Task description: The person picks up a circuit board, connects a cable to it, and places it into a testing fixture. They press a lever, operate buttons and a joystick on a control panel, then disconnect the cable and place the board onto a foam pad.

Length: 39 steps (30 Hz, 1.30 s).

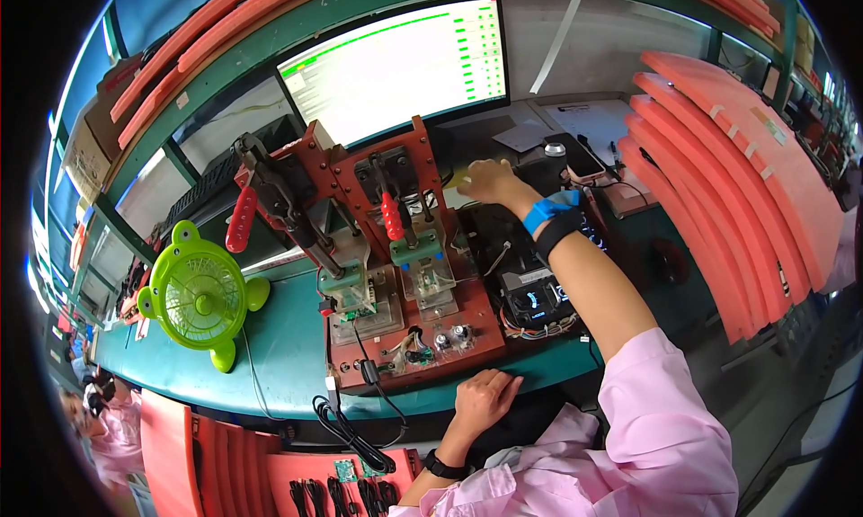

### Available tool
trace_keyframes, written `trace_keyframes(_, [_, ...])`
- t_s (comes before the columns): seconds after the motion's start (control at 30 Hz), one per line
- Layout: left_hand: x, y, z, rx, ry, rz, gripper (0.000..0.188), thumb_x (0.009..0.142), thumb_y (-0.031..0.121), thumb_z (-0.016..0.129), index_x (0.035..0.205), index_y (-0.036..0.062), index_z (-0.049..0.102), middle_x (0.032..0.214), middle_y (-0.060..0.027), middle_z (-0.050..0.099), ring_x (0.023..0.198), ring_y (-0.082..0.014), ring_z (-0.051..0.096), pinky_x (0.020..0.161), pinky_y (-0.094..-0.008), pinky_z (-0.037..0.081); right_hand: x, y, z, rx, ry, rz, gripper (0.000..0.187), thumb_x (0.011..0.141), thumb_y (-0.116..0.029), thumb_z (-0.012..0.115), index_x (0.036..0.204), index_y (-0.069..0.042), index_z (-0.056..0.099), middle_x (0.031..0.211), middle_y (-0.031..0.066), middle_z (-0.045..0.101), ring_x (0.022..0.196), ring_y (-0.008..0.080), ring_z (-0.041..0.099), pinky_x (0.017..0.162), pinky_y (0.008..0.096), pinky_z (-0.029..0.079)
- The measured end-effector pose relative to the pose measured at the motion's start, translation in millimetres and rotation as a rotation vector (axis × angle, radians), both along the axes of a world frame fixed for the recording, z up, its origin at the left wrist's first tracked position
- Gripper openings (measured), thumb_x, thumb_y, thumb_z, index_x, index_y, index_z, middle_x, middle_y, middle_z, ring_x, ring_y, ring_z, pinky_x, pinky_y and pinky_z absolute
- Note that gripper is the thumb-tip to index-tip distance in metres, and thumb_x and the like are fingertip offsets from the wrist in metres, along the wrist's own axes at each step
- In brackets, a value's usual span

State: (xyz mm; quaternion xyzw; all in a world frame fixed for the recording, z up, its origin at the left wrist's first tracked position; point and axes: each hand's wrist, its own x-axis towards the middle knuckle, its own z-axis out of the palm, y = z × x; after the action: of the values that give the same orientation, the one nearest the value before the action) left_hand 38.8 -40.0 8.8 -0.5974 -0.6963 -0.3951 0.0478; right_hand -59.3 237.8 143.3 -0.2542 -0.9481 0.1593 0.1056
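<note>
My right hand reaches far past the right side of a red-brown test fixture. Its fingers bend downward beside a yellowish patch, and what they hold, if anything, is hidden. My left hand rests curled at the bench's front edge, just below the fixture, with nothing visible in it. Two toggle clamps with red handles stand on the fixture. A small green circuit board shows under the left clamp. From the fixture's front left hangs a looped black cable.
A green frog-shaped fan stands left on the bench. Behind the fixture is a lit monitor. Black devices with wires lie under my right forearm. Red foam sheets stack at right; a foam tray holds black cables below.
</note>
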Motion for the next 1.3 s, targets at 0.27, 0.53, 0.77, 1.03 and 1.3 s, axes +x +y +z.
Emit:
trace_keyframes(0.27, [-1,1,1,0.010,0.003,0.007,0.017,0.071,0.013,0.066,0.061,0.0051,0.054,0.055,-0.0062,0.049,0.049,-0.0233,0.051,0.043,-0.0329,0.039,-9,-8,-5,0.083,-0.018,-0.048,0.035,0.076,-0.024,0.046,0.100,-0.001,0.056,0.108,0.0189,0.054,0.103,0.0350,0.050,0.093,0.0517,0.027])
trace_keyframes(0.53, [-3,2,5,0.002,0.008,0.017,0.017,0.070,0.012,0.066,0.061,0.0047,0.054,0.055,-0.0063,0.050,0.049,-0.0233,0.051,0.043,-0.0327,0.039,-13,-19,-3,0.079,0.069,-0.134,0.031,0.073,-0.016,0.047,0.098,-0.001,0.057,0.102,0.0192,0.057,0.098,0.0375,0.052,0.094,0.0563,0.021])
trace_keyframes(0.77, [-2,6,7,0.001,0.009,0.004,0.017,0.070,0.012,0.066,0.060,0.0044,0.054,0.056,-0.0066,0.050,0.049,-0.0234,0.051,0.043,-0.0329,0.039,-12,-12,-1,0.006,0.238,-0.200,0.023,0.073,-0.013,0.047,0.090,-0.002,0.060,0.090,0.0189,0.060,0.087,0.0352,0.057,0.094,0.0591,0.019])
trace_keyframes(1.03, [-3,9,8,0.007,0.036,-0.007,0.018,0.071,0.013,0.066,0.062,0.0061,0.053,0.055,-0.0057,0.050,0.050,-0.0225,0.052,0.043,-0.0322,0.040,-9,-11,0,-0.010,0.395,-0.215,0.017,0.073,-0.011,0.048,0.080,-0.003,0.061,0.082,0.0197,0.061,0.077,0.0360,0.058,0.092,0.0606,0.021])
trace_keyframes(1.3, [7,23,8,-0.024,0.042,-0.007,0.017,0.071,0.011,0.066,0.061,0.0059,0.053,0.055,-0.0066,0.049,0.048,-0.0241,0.050,0.043,-0.0325,0.039,-2,17,-4,-0.139,0.767,-0.308,0.017,0.072,-0.018,0.050,0.068,-0.004,0.058,0.067,0.0166,0.059,0.068,0.0354,0.057,0.074,0.0572,0.034])
